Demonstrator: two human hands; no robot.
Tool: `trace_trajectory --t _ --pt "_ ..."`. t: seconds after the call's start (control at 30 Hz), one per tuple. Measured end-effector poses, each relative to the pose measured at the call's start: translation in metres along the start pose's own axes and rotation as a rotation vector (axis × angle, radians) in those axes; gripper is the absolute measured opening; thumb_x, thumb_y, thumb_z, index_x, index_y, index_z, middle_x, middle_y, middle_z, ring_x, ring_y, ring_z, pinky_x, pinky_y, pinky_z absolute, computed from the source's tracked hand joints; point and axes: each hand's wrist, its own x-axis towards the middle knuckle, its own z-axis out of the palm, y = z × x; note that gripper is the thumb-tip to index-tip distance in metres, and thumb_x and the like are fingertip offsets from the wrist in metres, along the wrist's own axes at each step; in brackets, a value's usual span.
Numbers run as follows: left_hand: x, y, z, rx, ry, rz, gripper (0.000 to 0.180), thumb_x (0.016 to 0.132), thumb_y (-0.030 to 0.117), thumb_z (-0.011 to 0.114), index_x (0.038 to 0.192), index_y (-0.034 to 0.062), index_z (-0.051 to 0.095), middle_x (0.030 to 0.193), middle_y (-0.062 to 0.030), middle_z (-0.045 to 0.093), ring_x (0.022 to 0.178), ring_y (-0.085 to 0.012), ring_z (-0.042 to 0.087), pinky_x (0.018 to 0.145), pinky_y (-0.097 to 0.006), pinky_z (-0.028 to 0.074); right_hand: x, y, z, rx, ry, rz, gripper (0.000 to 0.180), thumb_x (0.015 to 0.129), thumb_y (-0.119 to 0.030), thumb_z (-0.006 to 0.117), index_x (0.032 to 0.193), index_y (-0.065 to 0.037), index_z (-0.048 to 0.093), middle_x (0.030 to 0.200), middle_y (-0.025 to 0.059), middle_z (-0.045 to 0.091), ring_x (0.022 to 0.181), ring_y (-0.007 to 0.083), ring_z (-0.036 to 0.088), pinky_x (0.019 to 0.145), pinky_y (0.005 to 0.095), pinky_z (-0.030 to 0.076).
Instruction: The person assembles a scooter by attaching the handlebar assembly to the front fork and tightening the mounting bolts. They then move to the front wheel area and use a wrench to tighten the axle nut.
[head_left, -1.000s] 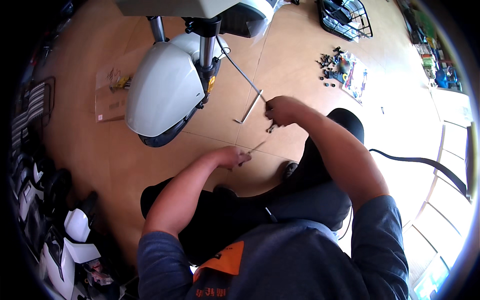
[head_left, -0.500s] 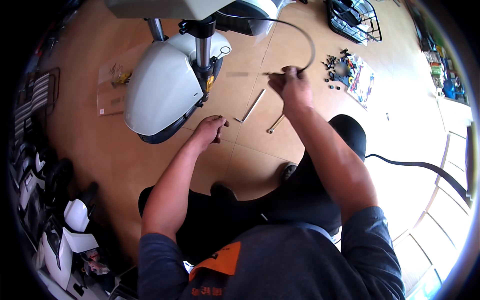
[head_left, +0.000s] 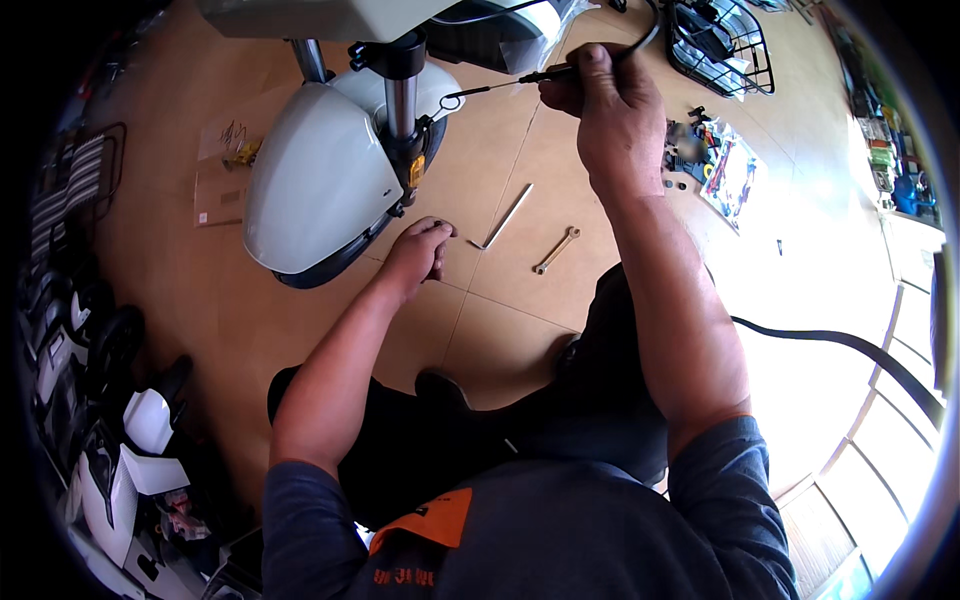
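My right hand [head_left: 610,110] is raised and shut on a thin black cable [head_left: 500,85]. The cable's metal tip points at the fork [head_left: 400,100] of a scooter's front wheel, under a white fender [head_left: 315,175]. My left hand [head_left: 415,255] rests knuckles-down on the tiled floor beside the tyre, fingers curled. Whether it holds anything is hidden. Just right of it lies an L-shaped hex key [head_left: 505,215], and a small open-ended wrench [head_left: 557,250] lies a little further right.
A pile of small dark parts on a printed sheet [head_left: 715,165] lies at the upper right, with a black wire basket [head_left: 725,45] beyond it. Cardboard with small fittings [head_left: 225,170] sits left of the wheel. A black hose [head_left: 850,350] crosses the right. White body panels [head_left: 130,460] stand at the lower left.
My right hand has gone from the floor near the wrench up to the fork, taking the black cable with it. My left hand has moved left, close to the tyre.
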Motion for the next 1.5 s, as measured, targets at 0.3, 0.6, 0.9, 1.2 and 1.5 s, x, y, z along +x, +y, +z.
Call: trace_trajectory --t 0.3,0.6,0.9,1.2,1.5 --pt "0.002 0.017 0.003 -0.241 -0.049 0.146 0.023 0.099 0.019 0.055 0.119 0.0067 0.057 0.072 0.0043 0.046 0.058 -0.0057 0.044 0.049 -0.024 0.037 0.010 0.003 0.023 -0.140 -0.107 -0.071 0.024 0.105 -0.024 0.061 0.108 -0.001 0.066 0.085 0.0065 0.072 0.074 0.0124 0.071 0.072 0.0271 0.059" --pt "0.018 0.052 0.052 -0.870 -0.223 0.211 0.021 0.104 0.034 0.059 0.096 0.0156 0.053 0.068 0.0057 0.043 0.058 -0.0064 0.042 0.049 -0.021 0.034 0.017 0.021 0.052 -0.540 -0.260 -0.153 0.025 0.099 -0.038 0.061 0.110 -0.017 0.069 0.094 0.0102 0.073 0.094 0.0349 0.068 0.081 0.0452 0.053" --pt "0.062 0.074 0.078 -1.225 -0.025 0.217 0.044 0.098 0.042 0.069 0.071 0.0171 0.044 0.062 0.0070 0.036 0.052 -0.0066 0.038 0.046 -0.021 0.034 0.013 0.026 0.057 -0.642 -0.263 -0.208 0.027 0.099 -0.038 0.061 0.106 -0.012 0.067 0.096 0.0134 0.072 0.094 0.0361 0.068 0.080 0.0469 0.052" --pt "0.076 0.060 0.075 -1.001 0.090 0.340 0.023 0.105 0.041 0.059 0.092 0.0227 0.051 0.062 0.0084 0.035 0.049 -0.0040 0.034 0.044 -0.021 0.031 0.010 0.034 0.061 -0.636 -0.308 -0.188 0.030 0.098 -0.038 0.063 0.109 -0.011 0.067 0.103 0.0128 0.071 0.100 0.0352 0.066 0.083 0.0456 0.052" --pt "0.064 0.054 0.070 -0.027 0.443 0.507 0.042 0.108 0.045 0.047 0.120 0.0079 0.064 0.074 -0.0058 0.057 0.061 -0.0193 0.054 0.055 -0.033 0.045 0.007 0.044 0.067 -0.615 -0.255 -0.235 0.029 0.098 -0.038 0.063 0.107 -0.011 0.070 0.103 0.0122 0.069 0.100 0.0345 0.065 0.085 0.0450 0.052"
